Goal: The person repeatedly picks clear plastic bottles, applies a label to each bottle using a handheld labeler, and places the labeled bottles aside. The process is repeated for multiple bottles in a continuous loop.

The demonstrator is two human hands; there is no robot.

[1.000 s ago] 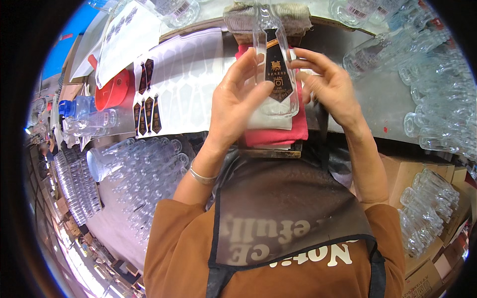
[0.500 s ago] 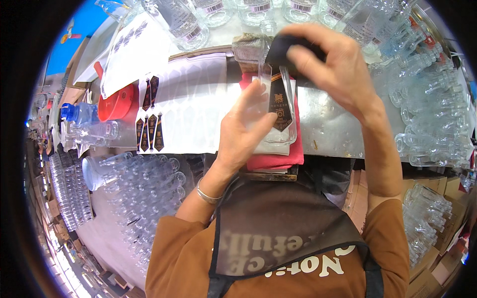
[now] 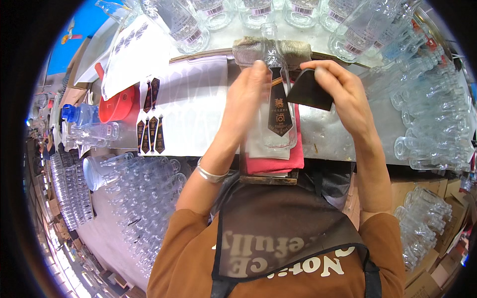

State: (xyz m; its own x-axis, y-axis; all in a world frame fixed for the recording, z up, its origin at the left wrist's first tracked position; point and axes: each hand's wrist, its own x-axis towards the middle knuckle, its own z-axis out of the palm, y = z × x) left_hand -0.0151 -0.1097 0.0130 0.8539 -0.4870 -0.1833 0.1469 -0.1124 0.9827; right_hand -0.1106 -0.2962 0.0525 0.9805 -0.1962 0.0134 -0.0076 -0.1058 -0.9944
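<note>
A clear glass bottle [image 3: 287, 136] lies with its neck pointing away from me. A dark tie-shaped label [image 3: 279, 111] with orange stripes and lettering sits flat on its face. Pinched in my right hand [image 3: 348, 94] is a black scraper [image 3: 313, 90], a flat flexible-looking piece held just right of the bottle, its lower left corner close to the glass. My left hand [image 3: 246, 102] is at the bottle's left side; motion smears its fingers, so their grip cannot be made out. Under the bottle are a pink cloth [image 3: 298, 158] and white paper; a rolled grey cloth [image 3: 298, 49] props the neck.
A sheet of tie-shaped labels [image 3: 194, 104] lies to the left, with a red plastic container [image 3: 117, 105] beyond it. Several labelled bottles [image 3: 256, 12] stand along the back. More clear bottles [image 3: 427, 129] are heaped on the right, and others [image 3: 144, 198] are massed below the table's left side.
My right hand has brought the scraper from over the bottle's upper part down to its right side, uncovering the label's top. My left hand has shifted up and off the label.
</note>
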